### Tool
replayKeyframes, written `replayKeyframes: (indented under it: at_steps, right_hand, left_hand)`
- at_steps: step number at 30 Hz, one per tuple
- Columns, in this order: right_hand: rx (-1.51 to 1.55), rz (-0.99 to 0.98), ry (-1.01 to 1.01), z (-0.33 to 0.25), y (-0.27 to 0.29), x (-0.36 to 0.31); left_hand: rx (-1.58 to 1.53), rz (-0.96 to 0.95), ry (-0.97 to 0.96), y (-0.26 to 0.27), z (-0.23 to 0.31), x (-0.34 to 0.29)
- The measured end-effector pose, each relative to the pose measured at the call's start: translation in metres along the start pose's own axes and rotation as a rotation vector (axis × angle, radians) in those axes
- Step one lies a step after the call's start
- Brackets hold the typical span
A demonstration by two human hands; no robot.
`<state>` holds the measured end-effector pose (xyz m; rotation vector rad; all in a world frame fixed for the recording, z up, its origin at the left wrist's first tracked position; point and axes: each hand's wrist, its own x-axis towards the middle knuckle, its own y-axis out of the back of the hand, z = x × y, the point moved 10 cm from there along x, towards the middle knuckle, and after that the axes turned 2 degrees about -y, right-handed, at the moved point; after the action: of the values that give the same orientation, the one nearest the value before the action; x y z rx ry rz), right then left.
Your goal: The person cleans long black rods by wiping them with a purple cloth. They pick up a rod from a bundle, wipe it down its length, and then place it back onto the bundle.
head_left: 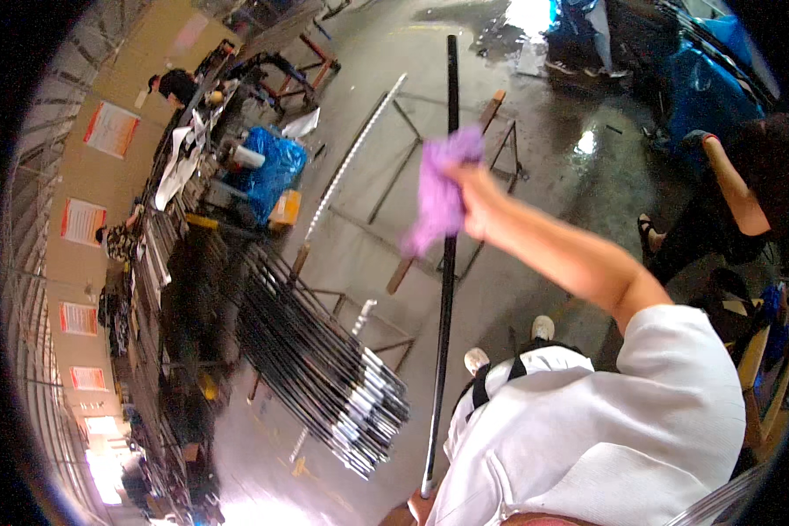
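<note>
A long black tube [447, 298] runs up and down in front of me, with a pale end near my body. My right hand [475, 195] is closed on a purple cloth [440, 206], pressed against the upper part of the tube. Motion smears the cloth's lower corner a little. At the bottom edge my left hand [422, 507] is wrapped round the pale end of the tube; only part of that hand shows. A bundle of similar black tubes [311, 359] with whitish ends lies to the left on a metal rack.
A metal stand [394, 273] with white-wrapped bars [357, 140] stands ahead. Left is a cluttered bench with a blue bag [272, 171] and a cardboard box [285, 209]. A gloved co-worker's arm [735, 184] is at right; another person stands far ahead. The floor [579, 188] has wet patches.
</note>
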<state>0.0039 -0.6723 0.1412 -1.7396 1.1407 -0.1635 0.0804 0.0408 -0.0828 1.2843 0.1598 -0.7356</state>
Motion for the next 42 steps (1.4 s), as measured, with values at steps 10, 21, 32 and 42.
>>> replayKeyframes:
  at_steps: [10,21,32,42]
  right_hand:
    - [0.114,-0.286,0.345,-0.194,-0.087,0.099]
    - [0.19,-0.705,-0.228,0.055,-0.125,0.013]
    - [-0.187,-0.177,-0.219,0.249,-0.003,-0.108]
    - [-0.197,0.045,0.173,-0.006,0.019,0.117]
  left_hand:
    - [0.064,0.071,-0.051,0.022,-0.015,-0.038]
    - [-0.182,0.078,-0.085,0.078,0.226,0.055]
    - [-0.203,0.307,-0.4,0.097,0.351,0.091]
    - [-0.004,0.279,0.12,0.046,-0.013,-0.018]
